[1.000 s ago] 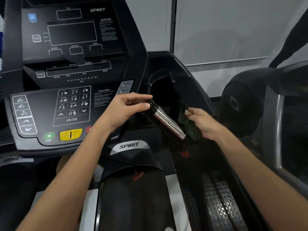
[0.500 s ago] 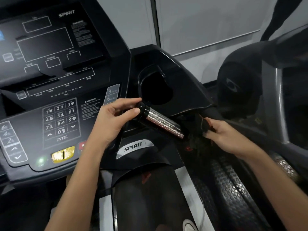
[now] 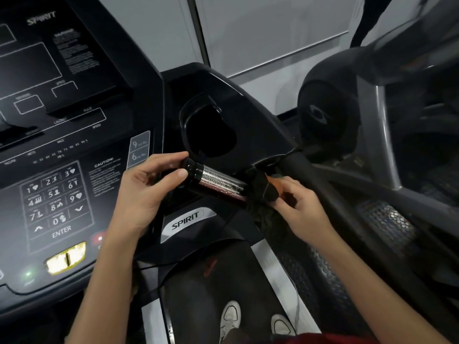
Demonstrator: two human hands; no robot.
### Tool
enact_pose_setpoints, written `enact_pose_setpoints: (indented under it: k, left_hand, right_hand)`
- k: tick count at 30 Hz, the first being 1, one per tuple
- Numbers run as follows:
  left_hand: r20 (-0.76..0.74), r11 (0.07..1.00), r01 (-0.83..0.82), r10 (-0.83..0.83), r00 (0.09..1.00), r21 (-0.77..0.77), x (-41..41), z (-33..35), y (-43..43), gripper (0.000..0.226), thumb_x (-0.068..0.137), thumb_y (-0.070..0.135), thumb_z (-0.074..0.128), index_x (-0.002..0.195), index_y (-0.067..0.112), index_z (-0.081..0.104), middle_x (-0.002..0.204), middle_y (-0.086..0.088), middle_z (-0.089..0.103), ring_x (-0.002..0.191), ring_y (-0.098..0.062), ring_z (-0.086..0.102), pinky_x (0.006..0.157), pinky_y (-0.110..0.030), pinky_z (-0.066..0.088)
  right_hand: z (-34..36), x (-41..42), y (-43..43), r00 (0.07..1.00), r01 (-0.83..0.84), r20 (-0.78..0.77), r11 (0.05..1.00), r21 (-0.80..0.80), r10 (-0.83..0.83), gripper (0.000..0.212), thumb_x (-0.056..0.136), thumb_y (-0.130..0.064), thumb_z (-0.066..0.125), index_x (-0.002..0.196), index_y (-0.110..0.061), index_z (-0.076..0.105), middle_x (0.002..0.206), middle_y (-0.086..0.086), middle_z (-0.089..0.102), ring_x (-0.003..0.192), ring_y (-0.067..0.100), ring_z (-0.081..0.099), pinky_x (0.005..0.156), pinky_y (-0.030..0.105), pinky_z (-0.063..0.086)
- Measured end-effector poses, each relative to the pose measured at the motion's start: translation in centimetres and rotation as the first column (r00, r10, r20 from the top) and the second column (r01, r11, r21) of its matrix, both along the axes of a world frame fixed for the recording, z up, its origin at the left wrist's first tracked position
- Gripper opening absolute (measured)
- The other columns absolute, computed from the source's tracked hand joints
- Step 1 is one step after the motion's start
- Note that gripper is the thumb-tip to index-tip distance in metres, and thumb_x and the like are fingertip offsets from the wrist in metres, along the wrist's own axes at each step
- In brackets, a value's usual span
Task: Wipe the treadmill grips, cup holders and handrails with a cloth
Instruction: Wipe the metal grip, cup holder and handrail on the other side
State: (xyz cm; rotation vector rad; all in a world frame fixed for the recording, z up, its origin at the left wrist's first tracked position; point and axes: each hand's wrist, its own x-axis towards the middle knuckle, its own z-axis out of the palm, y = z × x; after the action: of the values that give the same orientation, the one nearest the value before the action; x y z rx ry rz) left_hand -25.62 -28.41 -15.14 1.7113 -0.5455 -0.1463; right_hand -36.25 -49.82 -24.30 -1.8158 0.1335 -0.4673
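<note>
Head view: I work on the grip point(image 3: 218, 183).
Left hand point(image 3: 146, 192) curls round its end; right hand point(image 3: 303, 207) pinches the cloth point(image 3: 263, 194).

**A:** What's on the left?

**B:** A black console panel point(image 3: 74, 70) with a white-printed number keypad point(image 3: 56, 199), marked ENTER along the bottom. Below that is a glowing yellow oval button point(image 3: 65, 258), with a small green light point(image 3: 28, 273) to its left and a red button point(image 3: 98, 238) to its right, partly hidden.

**A:** And in the middle?

**B:** A silver badge reading SPIRIT point(image 3: 187, 220). Below it, two white shoes point(image 3: 231, 319) stand on a dark deck point(image 3: 198, 294). A strip of red fabric point(image 3: 323, 338) shows at the bottom edge.

**A:** To the right?

**B:** A round black housing with an oval logo point(image 3: 327, 112), a grey metal upright point(image 3: 382, 135) beside it, and a dark perforated footplate point(image 3: 387, 222) lower down. Behind are pale wall panels point(image 3: 260, 33), split by a dark vertical strip point(image 3: 196, 28).
</note>
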Motion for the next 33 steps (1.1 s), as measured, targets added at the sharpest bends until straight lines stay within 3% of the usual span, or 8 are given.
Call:
enact_pose_setpoints:
  k: [5,8,12,19,23,26,30,33]
  left_hand:
    - [-0.005,1.0,0.002,-0.002,1.0,-0.006,0.1,0.0,0.1,0.026,0.063,0.034,0.07,0.089,0.04,0.073,0.095,0.012,0.069,0.092,-0.003,0.063,0.076,-0.012,0.048]
    - [0.001,1.0,-0.012,0.012,1.0,-0.019,0.1,-0.2,0.0,0.028,0.07,0.017,0.074,0.088,0.038,0.073,0.093,0.013,0.069,0.092,-0.002,0.063,0.076,-0.011,0.048]
    - [0.007,0.999,-0.015,0.016,1.0,-0.032,0.0,-0.2,-0.1,0.029,0.072,0.015,0.072,0.089,0.038,0.073,0.092,0.013,0.069,0.092,-0.002,0.062,0.076,-0.011,0.047]
    - [-0.012,0.995,-0.053,0.052,0.999,-0.081,-0.3,-0.5,-0.5,0.027,0.071,0.015,0.066,0.084,0.037,0.074,0.09,0.014,0.07,0.091,-0.002,0.063,0.076,-0.011,0.047]
    - [-0.011,0.995,-0.058,0.058,0.998,-0.083,-0.4,-0.3,-0.5,0.031,0.078,0.003,0.067,0.087,0.032,0.073,0.089,0.012,0.069,0.089,0.0,0.062,0.077,-0.011,0.047]
    - [-0.01,0.995,-0.066,0.065,0.998,-0.073,-0.4,-0.4,-0.5,0.028,0.08,0.0,0.065,0.093,0.025,0.07,0.088,0.012,0.068,0.087,0.0,0.062,0.076,-0.011,0.047]
    - [0.0,0.996,-0.062,0.062,0.998,-0.063,-0.4,-0.4,-0.4,0.025,0.077,0.006,0.068,0.095,0.023,0.069,0.086,0.016,0.068,0.089,0.001,0.061,0.076,-0.01,0.046]
    - [0.003,0.995,-0.06,0.061,0.998,-0.076,-0.5,-0.4,-0.5,0.024,0.078,0.005,0.065,0.096,0.022,0.068,0.088,0.014,0.067,0.088,0.002,0.06,0.076,-0.01,0.046]
  right_hand:
    - [0.2,-0.8,1.0,0.969,0.113,0.232,0.986,-0.123,-0.082,0.036,0.071,-0.001,0.07,0.105,-0.012,0.065,0.087,-0.006,0.062,0.083,0.002,0.058,0.076,0.009,0.045]
    - [1.3,0.9,2.1,0.967,0.089,0.254,0.969,-0.23,-0.028,0.044,0.074,-0.002,0.066,0.115,-0.017,0.06,0.101,-0.006,0.061,0.095,0.011,0.057,0.088,0.015,0.043]
    - [2.0,1.7,2.2,0.973,-0.168,0.148,0.984,-0.061,0.175,0.047,0.081,-0.001,0.059,0.119,-0.027,0.055,0.115,-0.013,0.057,0.11,-0.004,0.054,0.095,0.01,0.037]
    - [0.0,0.1,-0.1,0.986,0.004,0.165,0.99,-0.139,0.019,0.051,0.068,0.018,0.067,0.107,-0.015,0.063,0.098,-0.017,0.058,0.094,-0.008,0.056,0.082,0.004,0.039]
    - [2.7,2.2,2.6,0.979,-0.041,0.184,0.975,-0.218,0.082,0.05,0.078,0.001,0.064,0.119,-0.025,0.056,0.101,-0.015,0.052,0.1,0.014,0.053,0.091,0.019,0.04]
    - [3.0,2.9,3.5,0.971,-0.152,0.158,0.975,-0.164,0.178,0.055,0.081,0.002,0.055,0.124,-0.032,0.05,0.114,-0.006,0.054,0.112,0.022,0.051,0.102,0.03,0.04]
    - [0.9,1.1,0.6,0.978,-0.114,0.15,0.977,-0.183,0.142,0.068,0.068,0.025,0.042,0.115,-0.022,0.057,0.111,-0.001,0.057,0.11,0.003,0.053,0.099,0.015,0.038]
    - [0.9,0.8,-0.4,0.986,-0.091,0.123,0.983,-0.162,0.112,0.07,0.058,0.027,0.035,0.105,-0.017,0.061,0.103,-0.004,0.058,0.102,-0.007,0.054,0.089,0.007,0.039]
